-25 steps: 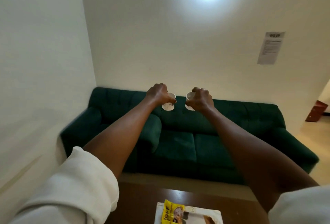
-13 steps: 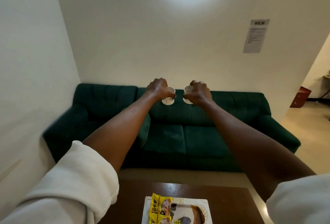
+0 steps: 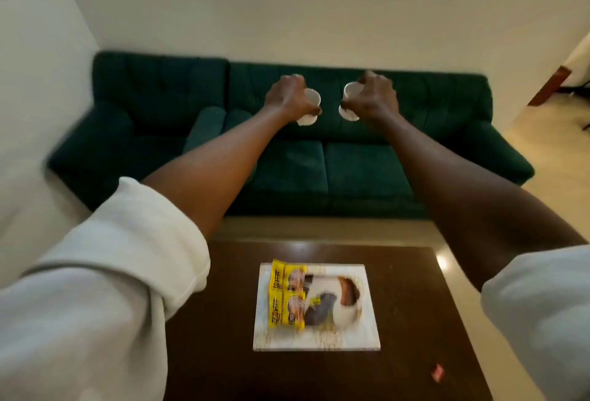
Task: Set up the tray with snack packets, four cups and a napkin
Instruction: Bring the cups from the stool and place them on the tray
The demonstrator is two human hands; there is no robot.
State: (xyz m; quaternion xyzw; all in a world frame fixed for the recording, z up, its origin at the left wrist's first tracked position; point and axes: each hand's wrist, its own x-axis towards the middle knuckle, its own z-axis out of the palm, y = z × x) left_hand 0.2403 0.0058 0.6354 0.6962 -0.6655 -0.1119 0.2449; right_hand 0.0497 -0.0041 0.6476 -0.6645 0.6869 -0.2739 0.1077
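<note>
A green sofa (image 3: pixel 351 177) fills the far wall. Nearer, a dark counter (image 3: pixel 415 304) carries a pale tray (image 3: pixel 319 341), its long axis running away from the person. Two yellow packets (image 3: pixel 284 295) lie end to end along the tray's left edge. Both arms in white sleeves (image 3: pixel 111 273) reach out over the sofa, well above the tray. The left grip (image 3: pixel 287 97) curls round a white cup (image 3: pixel 309 106), and the right grip (image 3: pixel 373 97) curls round another cup (image 3: pixel 349 103). Both cups are roughly upright and apart; blur hides which end is the mouth. A red scrap (image 3: pixel 437 372) lies on the counter to the right.
</note>
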